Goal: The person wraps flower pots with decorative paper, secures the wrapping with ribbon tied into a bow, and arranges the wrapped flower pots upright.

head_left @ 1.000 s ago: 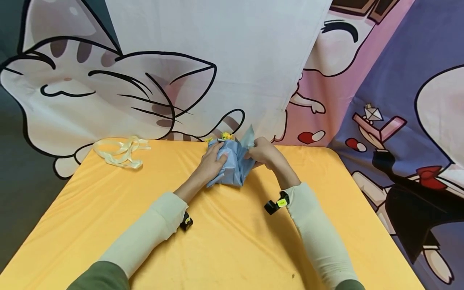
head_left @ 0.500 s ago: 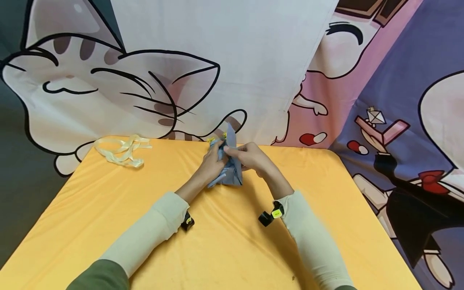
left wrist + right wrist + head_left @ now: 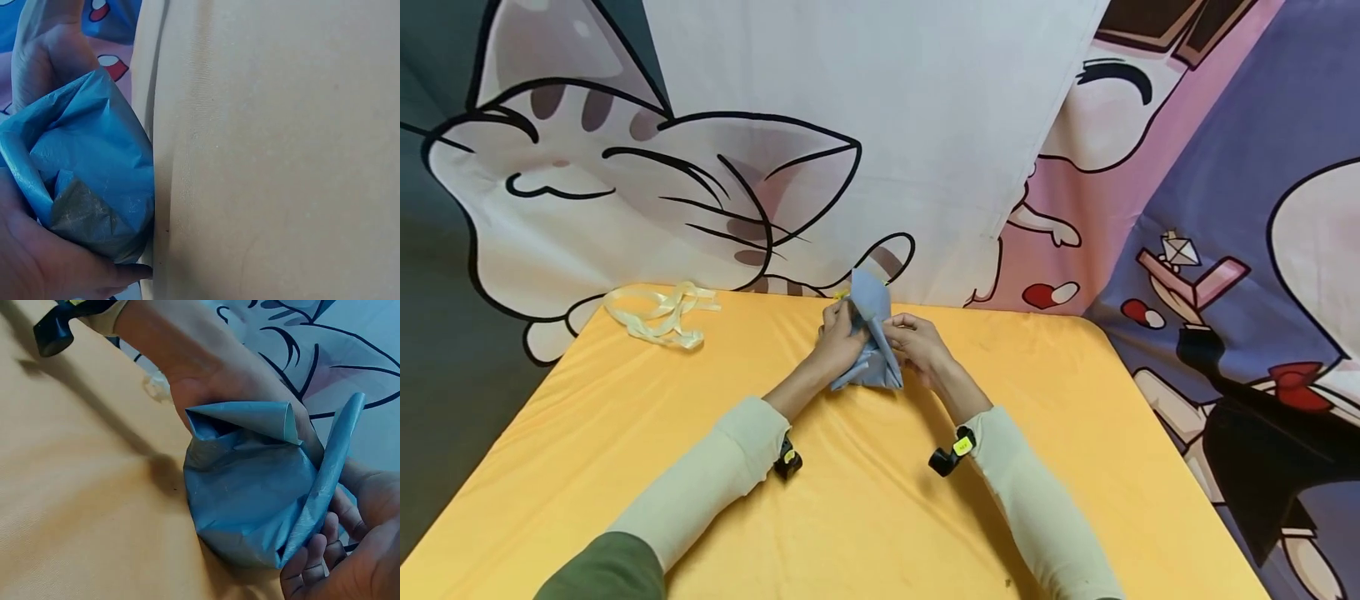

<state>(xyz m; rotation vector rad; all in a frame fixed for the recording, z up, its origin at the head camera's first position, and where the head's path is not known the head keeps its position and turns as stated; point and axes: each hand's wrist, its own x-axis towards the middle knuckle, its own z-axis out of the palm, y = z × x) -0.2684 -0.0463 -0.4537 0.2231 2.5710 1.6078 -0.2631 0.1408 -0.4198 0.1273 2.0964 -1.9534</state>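
Note:
A small bundle in blue wrapping paper [image 3: 871, 300] stands near the table's far edge, with a bit of yellow flower [image 3: 840, 294] peeking out behind it. My left hand [image 3: 837, 346] grips the bundle from the left. On the other side, my right hand [image 3: 921, 348] holds the folded edge of the paper with its fingertips. In the right wrist view, the right hand's fingers [image 3: 315, 556] curl against a rolled paper fold [image 3: 331, 478]; its thumb is hard to make out. The paper hides most of whatever it wraps.
A loose pale yellow ribbon [image 3: 681, 333] lies at the table's far left corner. The table has a yellow cloth [image 3: 865, 500] over it. Printed cartoon curtains [image 3: 947, 150] hang directly behind the far edge. Both wrists wear small black cameras [image 3: 951, 452].
My right hand has brought the loose right-hand paper flap leftward across the bundle's front, covering most of the yellow flowers, then shifted slightly back right. My left hand has kept its grip.

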